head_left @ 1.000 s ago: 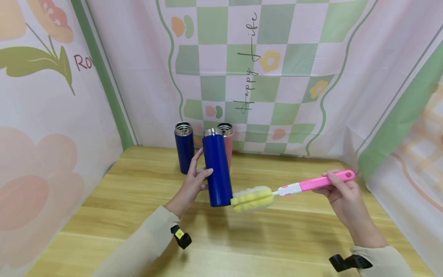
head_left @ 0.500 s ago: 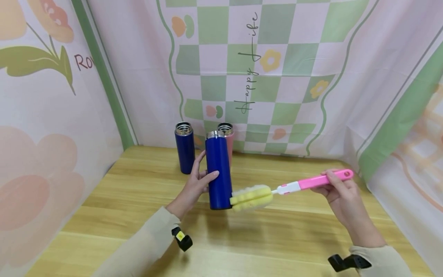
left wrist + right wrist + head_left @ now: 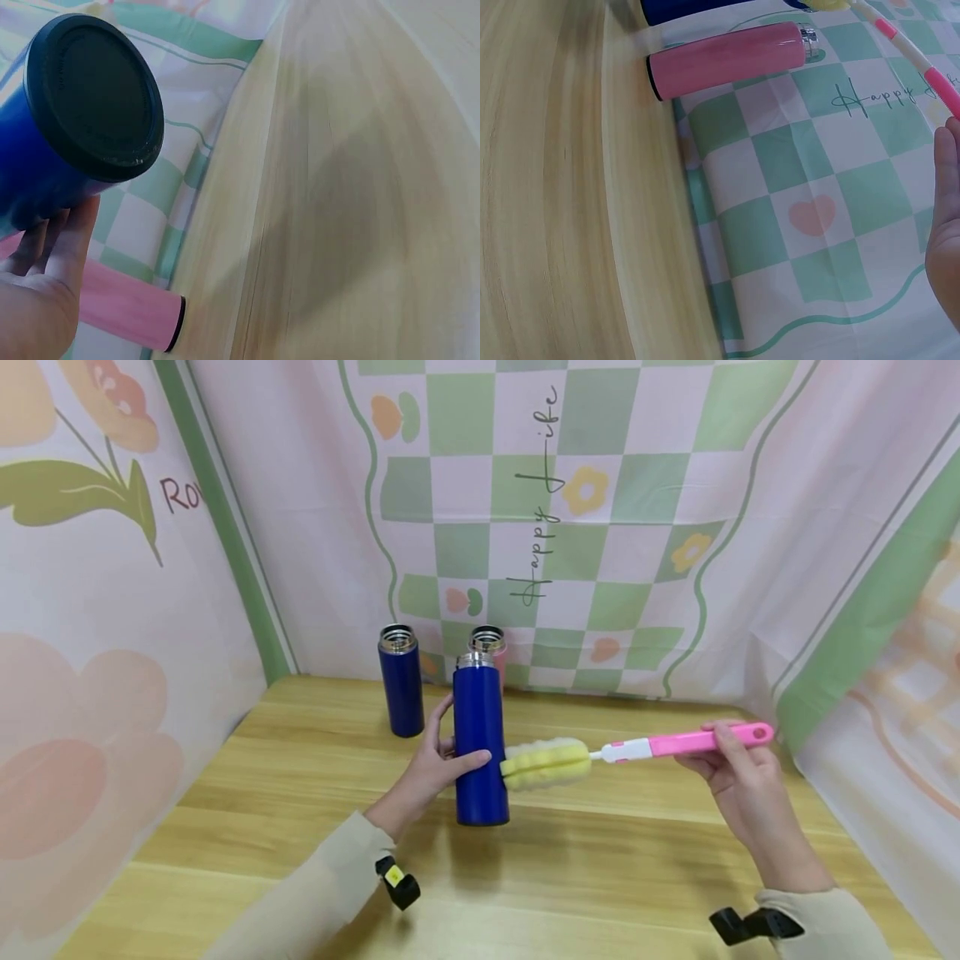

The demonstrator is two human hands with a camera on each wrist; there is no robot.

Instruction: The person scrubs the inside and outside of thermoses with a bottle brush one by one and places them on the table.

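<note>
In the head view my left hand [image 3: 433, 770] grips a blue thermos bottle [image 3: 480, 743] with a bare steel neck, held nearly upright above the table. The left wrist view shows its black base [image 3: 97, 94] raised off the wood. At the right, my right hand [image 3: 750, 785] pinches the pink handle [image 3: 697, 742] of a bottle brush, which lies almost level. Its yellow and white sponge head [image 3: 547, 763] points left, its tip right at the outer side wall of the blue bottle. The bottle's inside is hidden from me.
Behind stand a darker blue bottle [image 3: 402, 689] and a pink bottle [image 3: 500, 672], both without lids; the held bottle mostly covers the pink one in the head view. A wooden table [image 3: 300, 793] lies below, with a patterned cloth [image 3: 585, 552] hanging along its back edge.
The blue bottle has come slightly right, down and more upright with my left hand. The brush head has risen a little along the bottle's side, its handle now more level.
</note>
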